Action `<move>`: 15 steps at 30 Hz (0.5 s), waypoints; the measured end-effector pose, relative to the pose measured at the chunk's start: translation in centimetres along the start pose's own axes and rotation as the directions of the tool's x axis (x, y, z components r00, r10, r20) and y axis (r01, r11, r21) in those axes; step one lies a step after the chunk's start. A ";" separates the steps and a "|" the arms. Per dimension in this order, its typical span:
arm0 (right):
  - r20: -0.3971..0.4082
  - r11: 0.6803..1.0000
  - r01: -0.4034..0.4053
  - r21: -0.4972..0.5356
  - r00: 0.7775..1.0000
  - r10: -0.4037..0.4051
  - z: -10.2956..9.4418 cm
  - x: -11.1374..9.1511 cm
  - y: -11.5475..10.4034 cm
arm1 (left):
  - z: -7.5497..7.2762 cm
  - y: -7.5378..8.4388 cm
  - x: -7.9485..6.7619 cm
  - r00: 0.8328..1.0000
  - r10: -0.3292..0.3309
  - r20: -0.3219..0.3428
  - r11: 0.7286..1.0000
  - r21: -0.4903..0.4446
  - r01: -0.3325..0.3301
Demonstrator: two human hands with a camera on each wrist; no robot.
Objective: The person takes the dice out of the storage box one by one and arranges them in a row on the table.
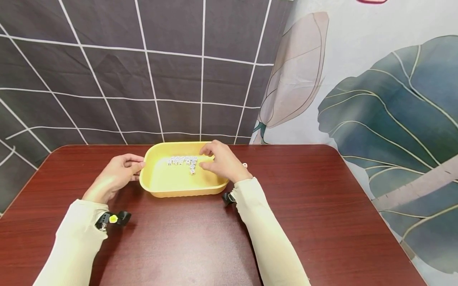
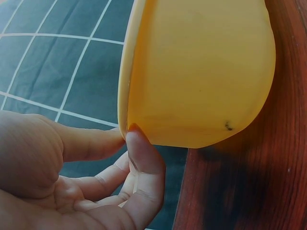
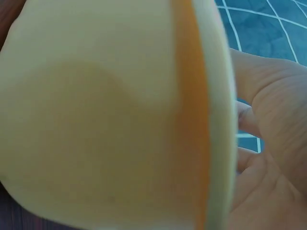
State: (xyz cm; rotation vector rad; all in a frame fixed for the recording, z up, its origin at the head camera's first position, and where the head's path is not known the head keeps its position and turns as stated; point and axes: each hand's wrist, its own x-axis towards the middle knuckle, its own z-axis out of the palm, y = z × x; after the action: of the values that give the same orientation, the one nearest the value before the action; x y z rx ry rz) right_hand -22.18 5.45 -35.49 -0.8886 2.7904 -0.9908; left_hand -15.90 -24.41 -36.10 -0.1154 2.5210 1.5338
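A yellow plastic tray [image 1: 171, 183] stands on the table near its back edge. Inside, towards the back, lie several small white cubes [image 1: 181, 159] with dark marks, in a loose row with a few trailing forward. My left hand [image 1: 118, 172] holds the tray's left end; in the left wrist view its thumb and a finger pinch the rim [image 2: 125, 91]. Over the right end of the tray hovers my right hand [image 1: 227, 162], thumb and fingers parted, with nothing visible between them. In the right wrist view the tray wall hides its fingertips.
A small white piece [image 1: 245, 165] lies on the dark red table [image 1: 307, 206] just right of the right hand. Behind the table hangs a dark gridded cloth [image 1: 175, 79], and at the right a leaf-patterned cloth [image 1: 358, 111].
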 end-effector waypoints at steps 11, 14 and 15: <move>0.053 0.999 -0.032 -0.009 0.998 0.032 1.8 0.9 -0.2 | -0.2 -0.2 0.1 1.000 0.002 -0.001 1.000 -0.016 -0.002; 0.096 0.997 -0.065 -0.030 0.993 0.067 2.1 0.9 -0.4 | -0.1 -0.3 0.1 1.000 0.006 -0.001 1.000 -0.022 -0.006; 0.111 0.997 -0.071 -0.038 0.991 0.074 2.2 0.9 -0.4 | -0.1 -0.3 0.1 1.000 0.007 -0.003 1.000 -0.020 -0.007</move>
State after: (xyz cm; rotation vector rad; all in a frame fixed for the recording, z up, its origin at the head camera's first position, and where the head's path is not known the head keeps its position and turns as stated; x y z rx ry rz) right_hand -22.24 3.48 -36.85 -0.8133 2.7319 -0.8572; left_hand -15.97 -24.62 -36.30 -0.1119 2.5110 1.5628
